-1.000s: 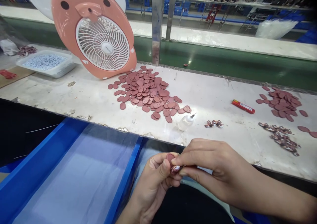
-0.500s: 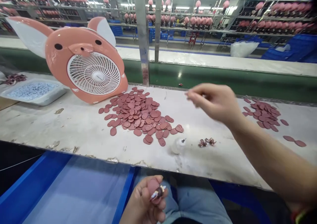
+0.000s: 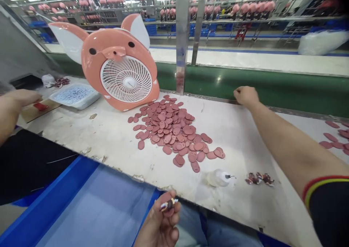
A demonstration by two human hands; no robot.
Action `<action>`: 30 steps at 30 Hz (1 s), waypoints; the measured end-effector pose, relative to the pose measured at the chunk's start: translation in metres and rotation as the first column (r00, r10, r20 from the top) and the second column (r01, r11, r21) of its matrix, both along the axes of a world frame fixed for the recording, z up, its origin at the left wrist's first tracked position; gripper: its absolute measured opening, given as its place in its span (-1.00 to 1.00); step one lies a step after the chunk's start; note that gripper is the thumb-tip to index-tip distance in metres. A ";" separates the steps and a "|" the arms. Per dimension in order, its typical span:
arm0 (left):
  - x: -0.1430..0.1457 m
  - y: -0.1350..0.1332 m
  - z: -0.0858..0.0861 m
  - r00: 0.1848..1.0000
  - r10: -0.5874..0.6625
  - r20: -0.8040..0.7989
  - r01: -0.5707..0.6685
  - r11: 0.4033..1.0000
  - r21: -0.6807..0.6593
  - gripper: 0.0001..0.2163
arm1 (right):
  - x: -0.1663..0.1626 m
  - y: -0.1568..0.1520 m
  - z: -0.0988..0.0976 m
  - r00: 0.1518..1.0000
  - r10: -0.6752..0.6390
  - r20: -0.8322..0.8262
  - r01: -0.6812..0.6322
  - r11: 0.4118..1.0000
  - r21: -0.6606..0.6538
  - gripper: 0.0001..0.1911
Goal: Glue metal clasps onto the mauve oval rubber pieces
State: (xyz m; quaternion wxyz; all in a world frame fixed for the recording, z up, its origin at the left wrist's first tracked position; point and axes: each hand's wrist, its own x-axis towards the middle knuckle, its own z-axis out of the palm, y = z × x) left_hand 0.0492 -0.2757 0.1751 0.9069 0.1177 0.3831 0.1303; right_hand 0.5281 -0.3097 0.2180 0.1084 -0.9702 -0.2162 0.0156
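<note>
My left hand (image 3: 160,221) is closed below the table's front edge. Between its thumb and fingers is a small painted figure (image 3: 169,204) in brown, white and yellow, against a dark pink oval disc (image 3: 165,196). My right hand (image 3: 247,96) reaches to the back edge of the table, by the green conveyor belt (image 3: 215,81). Its fingers are curled, and whatever they may hold is hidden. A big pile of dark pink oval discs (image 3: 169,127) lies at the middle. Nearer me are a small white bottle with a thin dark tip (image 3: 218,178) and some small brown figures (image 3: 259,179).
A pink pig-shaped fan (image 3: 91,67) stands behind the pile. Left of it is a white tray (image 3: 84,103) of blue-and-white bits. A co-worker's hand (image 3: 13,105) is at far left, near a small red piece (image 3: 40,106). More discs (image 3: 331,137) lie at right.
The view has swung left, bringing in the co-worker's hand. My right hand has reached to the belt's edge and curled its fingers. A small piece seen on the belt no longer shows.
</note>
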 end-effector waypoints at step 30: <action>-0.043 -0.051 0.008 0.909 -0.253 0.333 0.173 0.953 0.250 -0.66 | -0.373 -0.124 0.020 0.479 0.875 -0.073 -0.524 0.351 0.776 -0.73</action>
